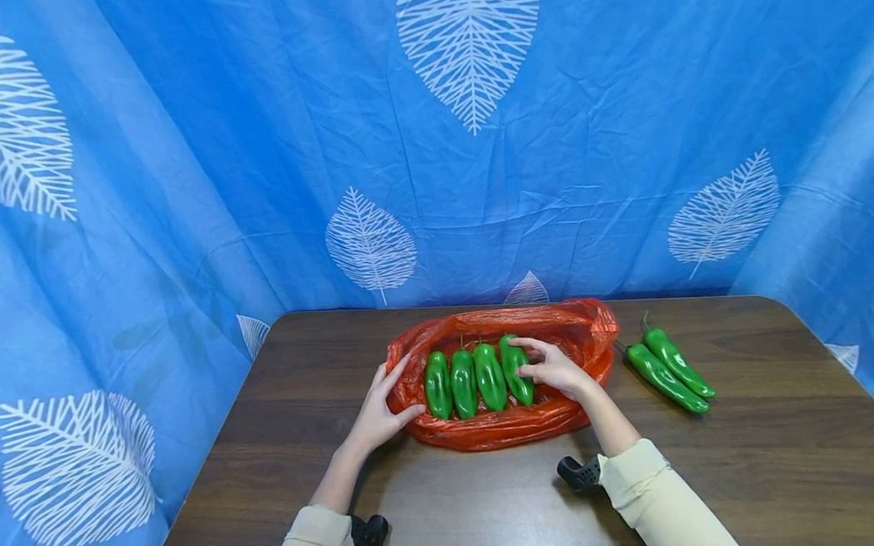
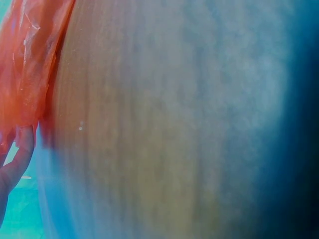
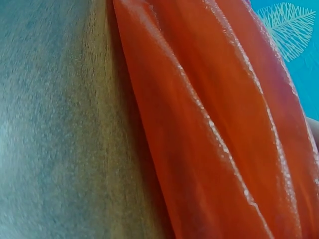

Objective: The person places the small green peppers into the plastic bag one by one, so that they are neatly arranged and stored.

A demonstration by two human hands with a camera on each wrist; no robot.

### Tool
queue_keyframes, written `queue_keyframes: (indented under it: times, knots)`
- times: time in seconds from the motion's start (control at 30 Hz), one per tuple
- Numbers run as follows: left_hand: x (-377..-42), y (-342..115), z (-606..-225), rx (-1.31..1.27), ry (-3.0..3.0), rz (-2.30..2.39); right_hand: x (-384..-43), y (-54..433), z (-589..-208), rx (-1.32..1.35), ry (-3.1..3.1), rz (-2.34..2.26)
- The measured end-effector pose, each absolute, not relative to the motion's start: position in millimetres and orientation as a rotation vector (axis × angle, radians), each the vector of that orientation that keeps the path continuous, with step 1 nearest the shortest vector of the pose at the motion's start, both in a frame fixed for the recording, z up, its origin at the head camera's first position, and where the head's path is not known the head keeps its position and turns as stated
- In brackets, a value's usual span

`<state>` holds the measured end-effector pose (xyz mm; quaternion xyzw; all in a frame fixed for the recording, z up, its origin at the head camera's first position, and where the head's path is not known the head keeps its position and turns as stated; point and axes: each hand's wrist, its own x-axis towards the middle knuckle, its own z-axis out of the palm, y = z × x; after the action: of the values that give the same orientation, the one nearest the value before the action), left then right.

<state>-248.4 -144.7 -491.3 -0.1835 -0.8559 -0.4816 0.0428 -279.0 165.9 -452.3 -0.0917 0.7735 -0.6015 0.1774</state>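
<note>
A red plastic bag (image 1: 492, 435) lies on the table with its mouth spread wide. Several glossy green peppers stand side by side in it, among them a left one (image 1: 438, 386) and a rightmost one (image 1: 515, 368). My right hand (image 1: 558, 372) reaches over the bag's right side and grips the rightmost pepper between thumb and fingers. At the bag's left end, my left hand (image 1: 376, 417) holds the rim, thumb and fingers spread apart along it. In the left wrist view, a finger (image 2: 22, 149) meets the red plastic. The right wrist view mostly shows the bag's folds (image 3: 214, 124).
Two more long green peppers (image 1: 666, 380) lie together on the brown wooden table (image 1: 778, 452), right of the bag. Behind the table hangs a blue curtain (image 1: 589, 172) with white leaf prints. Black devices (image 1: 579, 473) sit at both wrists.
</note>
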Motion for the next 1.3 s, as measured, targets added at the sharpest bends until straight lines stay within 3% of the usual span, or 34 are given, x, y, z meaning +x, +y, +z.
queue_keyframes:
  times: [0.3,0.47,0.67,1.3]
  knots:
    - [-248,-144,-491,-0.560,-2.607,-1.469,-291,173,-475,-0.313,2.227,-1.632]
    - [-237,-138,-471,-0.574,-2.582,-1.501,-296,175,-484,-0.375,2.286,-1.564]
    - [-229,-136,-455,-0.576,-2.615,-1.495,-294,174,-484,-0.417,2.299,-1.515]
    - [-229,-137,-454,-0.574,-2.622,-1.510,-292,173,-478,-0.439,2.439,-1.396]
